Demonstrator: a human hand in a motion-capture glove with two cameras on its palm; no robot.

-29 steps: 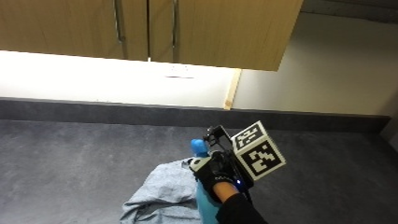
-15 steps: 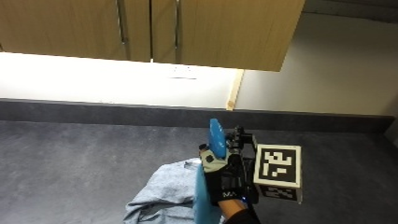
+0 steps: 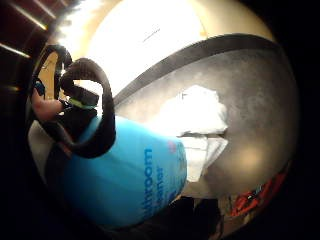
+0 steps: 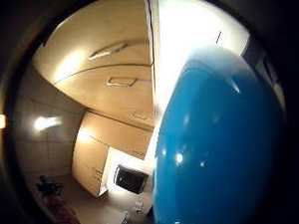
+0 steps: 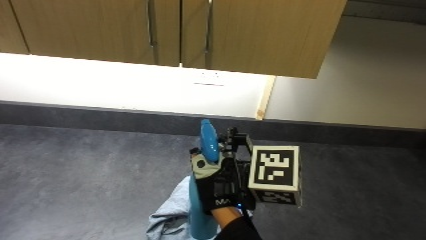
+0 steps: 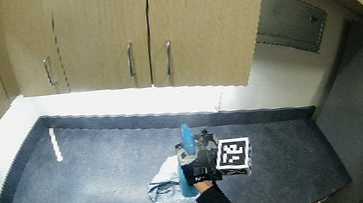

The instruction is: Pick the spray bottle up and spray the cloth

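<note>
— Bottle first: where is it?

— Up off the table (image 5: 80, 170). The blue spray bottle (image 5: 203, 200) is upright in the gloved right hand (image 5: 219, 185), fingers curled round its neck, spray head (image 5: 208, 137) pointing toward the back wall. In the little-finger palm view the bottle's body (image 3: 125, 175) fills the near side, with white print on it that I can only partly read.

— And the cloth?

— Light blue cloth (image 5: 173, 215) lies crumpled on the dark grey table, directly under and just left of the bottle's base. From the outside view the bottle and wrist cover part of it. The palm view shows it (image 3: 200, 120) as pale folds beyond the bottle.

— Anything else around?

— Wooden wall cabinets (image 6: 128, 36) with metal handles hang above the back of the table, a lit strip of wall beneath them. A thin pale stick (image 6: 55, 144) lies on the table far to the left, well apart from the cloth. A grey panel (image 6: 291, 20) sits on the wall to the right.

— Anything in the way?

— Something red-orange (image 3: 255, 195) shows at the palm view's edge near the cloth; possibly a printed thing, I can't tell what.
</note>
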